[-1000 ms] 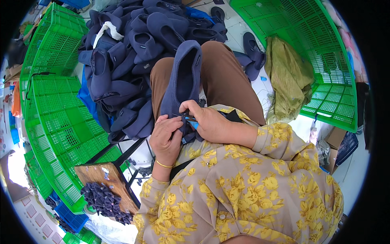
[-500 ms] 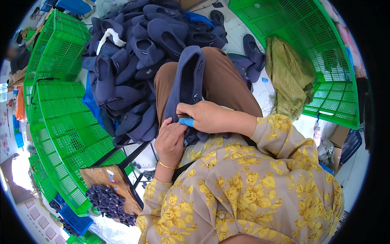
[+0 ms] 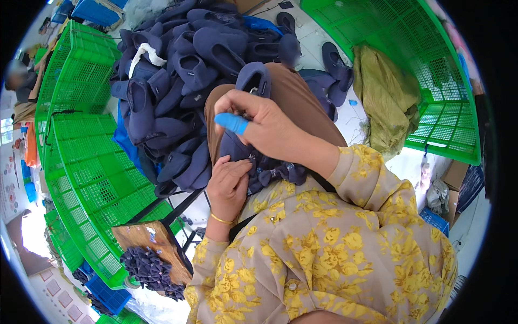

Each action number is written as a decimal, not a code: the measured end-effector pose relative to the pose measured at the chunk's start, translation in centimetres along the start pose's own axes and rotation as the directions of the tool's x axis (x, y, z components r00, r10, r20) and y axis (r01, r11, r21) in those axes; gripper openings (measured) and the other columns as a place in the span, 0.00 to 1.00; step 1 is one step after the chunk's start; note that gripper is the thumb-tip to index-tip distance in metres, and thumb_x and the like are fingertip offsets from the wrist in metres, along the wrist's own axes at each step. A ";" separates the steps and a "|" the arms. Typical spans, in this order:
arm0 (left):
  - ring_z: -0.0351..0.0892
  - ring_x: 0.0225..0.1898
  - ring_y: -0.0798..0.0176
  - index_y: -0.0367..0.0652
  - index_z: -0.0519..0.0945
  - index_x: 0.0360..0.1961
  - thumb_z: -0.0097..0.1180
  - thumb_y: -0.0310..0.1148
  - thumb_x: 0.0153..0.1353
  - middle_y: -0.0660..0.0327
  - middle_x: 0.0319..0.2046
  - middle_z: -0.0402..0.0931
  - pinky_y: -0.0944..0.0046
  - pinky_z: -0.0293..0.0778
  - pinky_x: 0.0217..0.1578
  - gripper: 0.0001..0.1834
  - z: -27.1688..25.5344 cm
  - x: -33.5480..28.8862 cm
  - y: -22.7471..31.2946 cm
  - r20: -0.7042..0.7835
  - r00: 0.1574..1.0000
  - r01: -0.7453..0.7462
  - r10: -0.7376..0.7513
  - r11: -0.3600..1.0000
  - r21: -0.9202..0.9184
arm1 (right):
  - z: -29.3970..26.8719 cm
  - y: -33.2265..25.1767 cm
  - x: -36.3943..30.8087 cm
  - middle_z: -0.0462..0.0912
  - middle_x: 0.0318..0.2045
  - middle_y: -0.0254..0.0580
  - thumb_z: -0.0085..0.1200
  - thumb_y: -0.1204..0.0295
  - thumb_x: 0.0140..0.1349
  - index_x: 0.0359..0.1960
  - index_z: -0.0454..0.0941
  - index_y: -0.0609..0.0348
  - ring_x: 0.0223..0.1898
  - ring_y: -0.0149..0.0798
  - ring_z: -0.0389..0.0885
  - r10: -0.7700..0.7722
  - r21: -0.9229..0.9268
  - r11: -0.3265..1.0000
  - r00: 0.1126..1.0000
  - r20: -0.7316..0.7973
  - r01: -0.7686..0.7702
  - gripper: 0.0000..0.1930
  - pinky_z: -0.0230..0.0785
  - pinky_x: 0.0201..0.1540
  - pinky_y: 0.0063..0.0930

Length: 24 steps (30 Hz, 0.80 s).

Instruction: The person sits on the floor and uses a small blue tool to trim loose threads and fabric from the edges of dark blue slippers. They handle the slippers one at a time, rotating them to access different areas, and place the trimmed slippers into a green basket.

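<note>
A navy slip-on shoe (image 3: 253, 73) lies across my lap, its rounded toe pointing away from me. My left hand (image 3: 229, 183) presses its fingers on the near end of the shoe and grips it there; a thin gold bangle circles that wrist. Above the shoe's middle, my right hand (image 3: 259, 121) is raised with fingers closed in a pinch and blue tape around the thumb. Whatever sits in that pinch is too small to make out. Small navy fabric bows (image 3: 278, 174) rest in my lap beside the shoe's near end. My right hand hides most of the shoe's opening.
A large heap of navy shoes (image 3: 167, 92) rises ahead and to the left. Green plastic crates (image 3: 81, 156) stand on the left, another green crate (image 3: 448, 124) on the right beside an olive sack (image 3: 386, 102). At lower left, a wooden board (image 3: 145, 235) bears a pile of dark bows (image 3: 151, 272).
My right hand has lifted from the shoe's near end, moving up and away over its opening. My left hand stays at about the same spot on the shoe.
</note>
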<state>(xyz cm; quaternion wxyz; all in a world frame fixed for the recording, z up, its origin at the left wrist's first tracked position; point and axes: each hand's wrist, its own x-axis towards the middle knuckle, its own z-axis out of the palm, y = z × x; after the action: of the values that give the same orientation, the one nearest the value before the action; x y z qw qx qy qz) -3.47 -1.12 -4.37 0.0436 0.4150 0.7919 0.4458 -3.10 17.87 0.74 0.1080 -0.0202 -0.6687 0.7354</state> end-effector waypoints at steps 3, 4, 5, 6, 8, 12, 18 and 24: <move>0.81 0.39 0.64 0.37 0.84 0.38 0.53 0.18 0.56 0.59 0.34 0.82 0.60 0.73 0.52 0.11 -2.4 0.6 0.6 0.080 0.967 0.249 -0.241 0.962 -0.109 | -1.5 -2.5 -1.0 0.70 0.21 0.28 0.47 0.71 0.72 0.45 0.74 0.56 0.22 0.19 0.64 0.341 0.367 0.854 0.930 0.141 -0.369 0.06 0.56 0.24 0.14; 0.81 0.42 0.64 0.36 0.82 0.42 0.52 0.19 0.59 0.57 0.39 0.82 0.65 0.73 0.50 0.12 -3.0 1.4 0.7 0.132 0.918 0.396 -0.373 0.881 -0.260 | -1.7 -2.2 -1.4 0.70 0.22 0.27 0.48 0.71 0.71 0.45 0.74 0.56 0.23 0.18 0.64 0.312 0.375 0.864 0.942 0.126 -0.336 0.06 0.56 0.24 0.14; 0.81 0.40 0.60 0.37 0.81 0.44 0.52 0.20 0.58 0.55 0.40 0.81 0.65 0.74 0.48 0.13 -3.5 2.7 1.0 0.147 0.943 0.322 -0.298 0.930 -0.176 | -1.7 -1.5 -1.9 0.70 0.23 0.27 0.48 0.71 0.71 0.45 0.74 0.56 0.23 0.18 0.64 0.281 0.382 0.874 0.954 0.109 -0.301 0.06 0.56 0.24 0.13; 0.81 0.38 0.56 0.38 0.80 0.46 0.52 0.20 0.58 0.53 0.42 0.80 0.65 0.74 0.46 0.15 -3.9 4.0 1.0 0.165 0.961 0.240 -0.223 0.967 -0.089 | -1.7 -1.1 -2.2 0.70 0.24 0.27 0.49 0.72 0.71 0.45 0.74 0.56 0.24 0.17 0.64 0.247 0.389 0.882 0.964 0.095 -0.264 0.06 0.56 0.25 0.13; 0.78 0.45 0.52 0.40 0.78 0.51 0.51 0.17 0.54 0.53 0.48 0.78 0.61 0.74 0.48 0.22 -4.1 6.3 0.1 0.349 0.937 0.015 -0.025 0.999 0.031 | -1.9 -1.1 -2.5 0.68 0.28 0.23 0.50 0.72 0.70 0.44 0.74 0.56 0.27 0.17 0.62 0.221 0.341 0.909 0.971 0.092 -0.239 0.05 0.56 0.28 0.13; 0.73 0.45 0.54 0.44 0.82 0.41 0.56 0.22 0.47 0.61 0.43 0.79 0.58 0.69 0.47 0.18 -5.1 9.6 1.3 0.654 0.757 -0.306 0.003 0.885 0.351 | -2.3 -2.1 -3.0 0.64 0.29 0.22 0.50 0.72 0.70 0.41 0.74 0.57 0.31 0.18 0.59 0.259 0.329 0.899 0.957 0.129 -0.288 0.04 0.56 0.35 0.14; 0.72 0.42 0.58 0.47 0.80 0.27 0.61 0.30 0.46 0.64 0.28 0.77 0.59 0.65 0.45 0.05 -5.2 13.3 1.9 0.604 0.779 -0.495 0.169 0.757 0.426 | -5.0 -4.6 -3.6 0.68 0.29 0.22 0.50 0.73 0.70 0.44 0.75 0.57 0.27 0.16 0.61 0.135 0.243 0.960 0.990 0.041 -0.141 0.05 0.55 0.30 0.12; 0.78 0.23 0.53 0.35 0.77 0.34 0.62 0.30 0.57 0.52 0.24 0.78 0.58 0.72 0.26 0.10 0.5 11.4 4.1 0.224 0.902 0.366 -0.369 0.929 0.056 | -8.3 -5.7 -4.7 0.71 0.33 0.24 0.50 0.77 0.68 0.45 0.73 0.57 0.26 0.17 0.61 0.152 0.379 0.922 0.972 -0.180 -0.074 0.06 0.54 0.29 0.13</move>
<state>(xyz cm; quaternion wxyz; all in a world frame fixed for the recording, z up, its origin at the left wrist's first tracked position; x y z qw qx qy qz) -8.17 8.17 1.83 0.2158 0.3073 0.8483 0.3734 3.64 25.56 4.94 0.1355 -0.1140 -0.5012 0.8470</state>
